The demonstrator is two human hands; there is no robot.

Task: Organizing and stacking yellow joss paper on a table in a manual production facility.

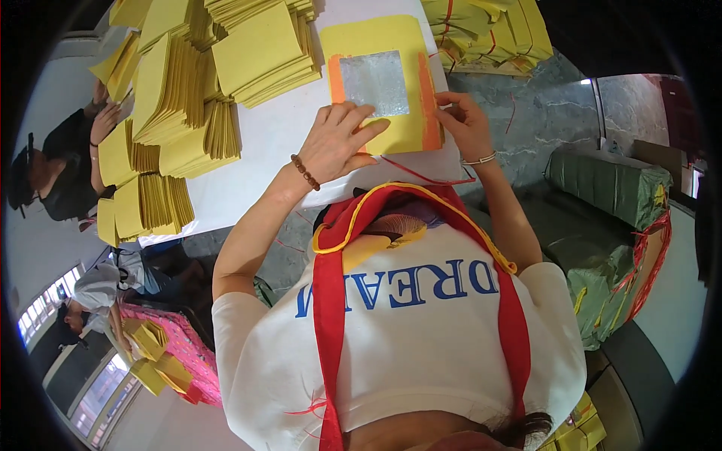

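In front of me on the white-covered table (278,124) lies a yellow sheet of joss paper (372,34), with a silver foil square (376,81) in its middle and orange strips along both sides. My left hand (338,139) rests over its lower left corner, fingers stretched out and thumb spread on the paper. At the right edge, my right hand (462,124) has thumb and index finger pinched on the orange strip. Whether one sheet or several lie there, I cannot tell. A red string (429,179) trails along the table's near edge.
Folded yellow paper stacks (169,90) crowd the table's left side. More tied yellow bundles (489,34) stand beyond the table's right edge. Green wrapped bales (602,188) sit at the right. One person (64,169) works at the far left, another (98,289) behind at a pink-covered table (173,316).
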